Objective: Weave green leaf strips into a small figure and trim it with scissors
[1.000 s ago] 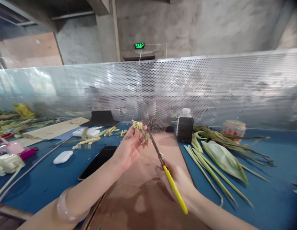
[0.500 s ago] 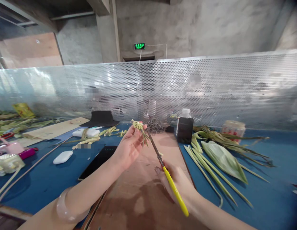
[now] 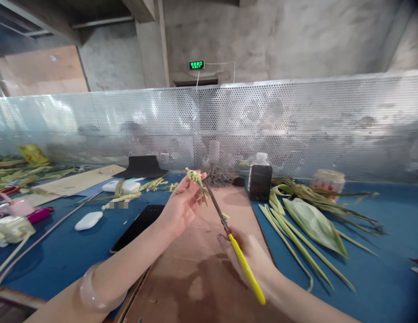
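Observation:
A small woven leaf piece (image 3: pixel 194 175), pale green with dark spots, is pinched in the fingers of my left hand (image 3: pixel 183 204), with narrow green strips hanging under it. My right hand (image 3: pixel 247 255) is closed on the long-bladed tool with yellow handles (image 3: pixel 245 267). Its dark blades slant up to the left, and their tips meet the strips beside my left fingers. Both hands are above the brown board (image 3: pixel 191 273). Whether the blades are parted is too small to tell.
Right of the board lie green leaves (image 3: pixel 313 224), dried leaves, a dark bottle (image 3: pixel 260 179) and a clear jar (image 3: pixel 328 181). To the left are a black phone (image 3: pixel 138 226), a white case (image 3: pixel 89 220) and leaf scraps. A perforated metal screen (image 3: pixel 229 125) stands behind.
The yellow-handled tool has shifted very slightly in my right hand, its blades a touch further left. My left hand and the woven piece are nearly still.

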{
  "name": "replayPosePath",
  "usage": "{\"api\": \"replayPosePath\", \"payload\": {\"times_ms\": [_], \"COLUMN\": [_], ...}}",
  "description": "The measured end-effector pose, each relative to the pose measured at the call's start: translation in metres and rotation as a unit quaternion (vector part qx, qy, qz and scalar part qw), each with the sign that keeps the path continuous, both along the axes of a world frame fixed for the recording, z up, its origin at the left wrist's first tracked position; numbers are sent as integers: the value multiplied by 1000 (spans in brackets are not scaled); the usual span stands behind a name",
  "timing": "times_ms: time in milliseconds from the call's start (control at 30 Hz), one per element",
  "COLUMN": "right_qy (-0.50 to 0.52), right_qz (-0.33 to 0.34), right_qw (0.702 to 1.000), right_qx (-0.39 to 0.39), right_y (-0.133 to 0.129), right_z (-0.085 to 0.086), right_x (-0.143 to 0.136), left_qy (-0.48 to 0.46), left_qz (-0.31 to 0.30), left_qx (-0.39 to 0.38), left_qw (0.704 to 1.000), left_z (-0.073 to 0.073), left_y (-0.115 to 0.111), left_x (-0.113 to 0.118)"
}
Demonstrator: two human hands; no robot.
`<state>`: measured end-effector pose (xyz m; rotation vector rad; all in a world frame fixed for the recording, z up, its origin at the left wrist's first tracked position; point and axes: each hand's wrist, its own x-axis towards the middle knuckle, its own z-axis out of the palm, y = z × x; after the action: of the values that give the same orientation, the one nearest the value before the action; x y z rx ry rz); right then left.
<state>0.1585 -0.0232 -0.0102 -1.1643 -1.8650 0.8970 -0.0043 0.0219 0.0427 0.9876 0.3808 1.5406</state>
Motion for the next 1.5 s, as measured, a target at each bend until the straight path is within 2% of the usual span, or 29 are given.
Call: {"api": "replayPosePath", "payload": {"times_ms": [467, 633, 800, 900, 1033, 1167, 1333, 1500], "right_qy": [29, 38, 65, 89, 99, 88, 81, 75], "right_qz": [17, 15, -2, -16, -22, -9, -12, -6], "right_qw": [999, 999, 998, 996, 995, 996, 997, 997], "right_qx": [-21, -3, 4, 3, 1, -1, -10, -7], "right_y": [3, 6, 10, 12, 12, 10, 11, 13], "right_z": [2, -5, -18, -22, -21, -18, -19, -20], "right_x": [4, 4, 3, 2, 1, 2, 2, 3], "left_qy": [-5, 10, 21, 57, 123, 137, 131, 80], "left_qz": [-15, -11, 15, 38, 82, 102, 117, 80], "left_qx": [1, 8, 9, 32, 70, 80, 64, 14], "left_qw": [1000, 1000, 1000, 997, 987, 982, 982, 993], "left_z": [-2, -3, -2, -3, -3, -3, -2, -4], "left_y": [2, 3, 7, 7, 2, -3, -2, 2], "left_x": [-1, -2, -2, -2, 1, 5, 4, 3]}}
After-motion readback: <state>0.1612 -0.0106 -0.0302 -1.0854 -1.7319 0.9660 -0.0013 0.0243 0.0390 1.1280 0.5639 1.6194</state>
